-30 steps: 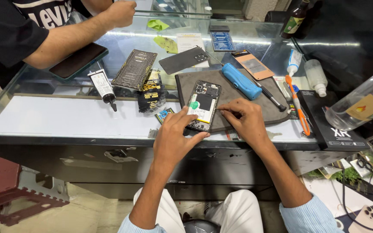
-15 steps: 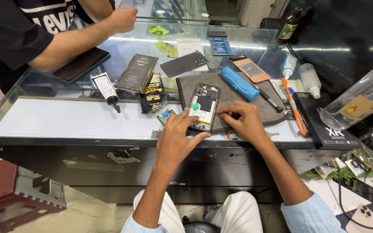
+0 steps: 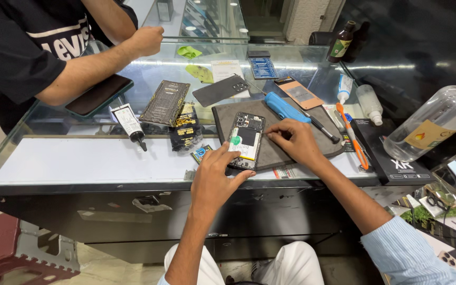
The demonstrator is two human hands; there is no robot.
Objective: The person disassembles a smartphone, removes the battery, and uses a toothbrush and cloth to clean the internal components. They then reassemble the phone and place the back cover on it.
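The room is bright with soft light from above. A long white line of glare runs across the glass counter (image 3: 302,68), far beyond the right hand (image 3: 294,141). Small soft shadows sit under both hands. The middle looks sharp. The edges bend and stretch. The right side, past the right hand, is dark.

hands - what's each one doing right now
Left hand: open, fingers steadying the opened phone.
Right hand: fingers pinched at the phone's edge; what they pinch cannot be told.
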